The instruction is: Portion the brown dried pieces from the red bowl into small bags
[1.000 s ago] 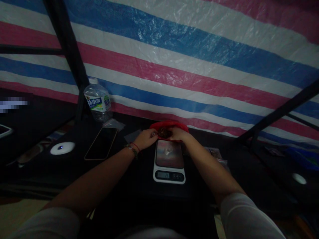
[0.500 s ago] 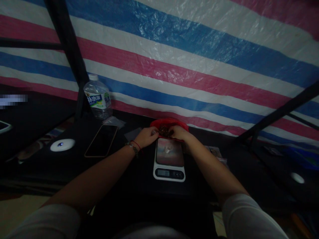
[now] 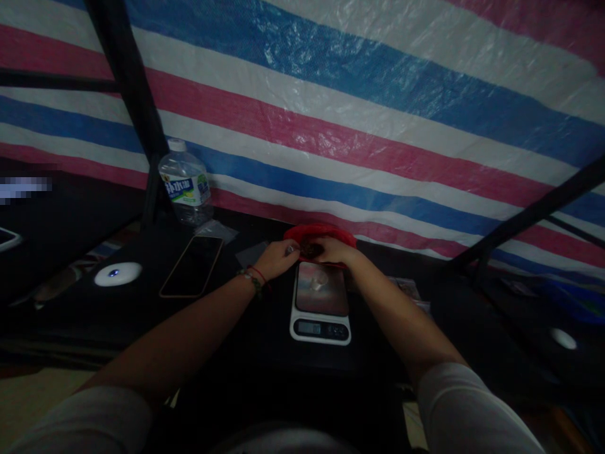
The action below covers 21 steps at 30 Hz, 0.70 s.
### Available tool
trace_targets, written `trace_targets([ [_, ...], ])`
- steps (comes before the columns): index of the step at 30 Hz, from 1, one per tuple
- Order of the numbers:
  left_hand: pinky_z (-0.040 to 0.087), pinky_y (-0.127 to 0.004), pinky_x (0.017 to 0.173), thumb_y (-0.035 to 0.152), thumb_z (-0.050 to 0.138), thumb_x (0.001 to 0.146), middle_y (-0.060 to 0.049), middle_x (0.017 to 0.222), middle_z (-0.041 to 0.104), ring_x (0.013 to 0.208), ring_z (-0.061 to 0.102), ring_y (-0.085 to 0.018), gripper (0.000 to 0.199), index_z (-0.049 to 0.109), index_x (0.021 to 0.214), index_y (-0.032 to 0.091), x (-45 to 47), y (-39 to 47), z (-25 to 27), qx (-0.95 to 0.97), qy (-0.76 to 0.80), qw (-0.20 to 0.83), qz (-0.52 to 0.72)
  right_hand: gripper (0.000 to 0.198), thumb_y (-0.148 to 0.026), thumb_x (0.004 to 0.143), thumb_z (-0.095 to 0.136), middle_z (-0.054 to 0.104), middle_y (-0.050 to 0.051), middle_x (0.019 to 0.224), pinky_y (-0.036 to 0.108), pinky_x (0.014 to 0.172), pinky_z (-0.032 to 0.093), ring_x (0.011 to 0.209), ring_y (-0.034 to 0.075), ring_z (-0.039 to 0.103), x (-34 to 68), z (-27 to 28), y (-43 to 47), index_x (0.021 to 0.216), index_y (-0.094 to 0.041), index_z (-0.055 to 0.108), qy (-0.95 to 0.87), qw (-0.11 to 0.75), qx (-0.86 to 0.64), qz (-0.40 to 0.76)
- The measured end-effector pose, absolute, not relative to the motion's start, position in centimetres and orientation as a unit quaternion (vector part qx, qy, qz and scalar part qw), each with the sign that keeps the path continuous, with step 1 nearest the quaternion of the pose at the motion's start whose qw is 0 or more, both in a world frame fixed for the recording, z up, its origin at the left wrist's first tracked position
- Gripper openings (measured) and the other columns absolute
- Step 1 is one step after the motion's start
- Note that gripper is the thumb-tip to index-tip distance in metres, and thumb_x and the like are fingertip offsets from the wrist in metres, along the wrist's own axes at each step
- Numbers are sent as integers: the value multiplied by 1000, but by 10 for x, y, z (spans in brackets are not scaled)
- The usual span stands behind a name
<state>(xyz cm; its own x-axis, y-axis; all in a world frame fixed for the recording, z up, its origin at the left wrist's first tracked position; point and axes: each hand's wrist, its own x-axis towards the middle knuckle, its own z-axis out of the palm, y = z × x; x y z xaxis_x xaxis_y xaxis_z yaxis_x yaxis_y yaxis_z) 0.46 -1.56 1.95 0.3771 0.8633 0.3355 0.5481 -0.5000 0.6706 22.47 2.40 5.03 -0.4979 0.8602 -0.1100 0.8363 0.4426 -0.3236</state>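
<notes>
A red plastic bag (image 3: 322,231) lies spread behind the scale, with a heap of small dark brown pieces (image 3: 309,250) in it, too dim to name. My left hand (image 3: 280,256) is closed at the bag's left edge, thumb and fingers pinching the plastic. On the other side my right hand (image 3: 334,250) reaches into the brown heap, fingers bent down and drawn together; what they hold is hidden. Just in front of both hands sits a white digital kitchen scale (image 3: 321,315) with a lit display. A small clear object (image 3: 319,282) rests on its plate.
To the left lie a phone (image 3: 191,267), a white oval device (image 3: 118,274) and clear plastic bags (image 3: 218,231), near a clear bottle (image 3: 184,183). Small packets (image 3: 409,290) are right of my right forearm. Striped sheeting (image 3: 331,126) and dark metal bars (image 3: 132,82) close off the back.
My right hand has shifted slightly left, deeper over the brown pieces. My left hand stays at the bag's edge.
</notes>
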Motion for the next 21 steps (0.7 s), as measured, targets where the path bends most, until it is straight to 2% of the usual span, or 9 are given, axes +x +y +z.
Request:
trace_targets([
  [7,47,-27,71,30,49,87,-5,86,72,75,65,-17,27,70,98,17,4,-15,18,796,434,238,350,27,-12,78,64,75,7,104,22,78,49,89,18,69,218,43,28,103,-17,73,-861,41,-482,155],
  [16,49,-28,75,31,49,87,-5,91,73,80,67,-18,27,69,99,17,3,-15,19,808,429,234,329,24,-15,78,66,76,5,98,22,74,47,83,18,68,220,46,31,99,-19,77,-850,22,-515,106],
  [21,49,-28,81,29,60,80,-4,98,71,89,66,-19,28,65,105,19,2,-18,22,837,385,236,311,22,-16,78,66,77,4,95,22,73,47,81,17,68,225,48,33,96,-19,78,-839,23,-535,97],
])
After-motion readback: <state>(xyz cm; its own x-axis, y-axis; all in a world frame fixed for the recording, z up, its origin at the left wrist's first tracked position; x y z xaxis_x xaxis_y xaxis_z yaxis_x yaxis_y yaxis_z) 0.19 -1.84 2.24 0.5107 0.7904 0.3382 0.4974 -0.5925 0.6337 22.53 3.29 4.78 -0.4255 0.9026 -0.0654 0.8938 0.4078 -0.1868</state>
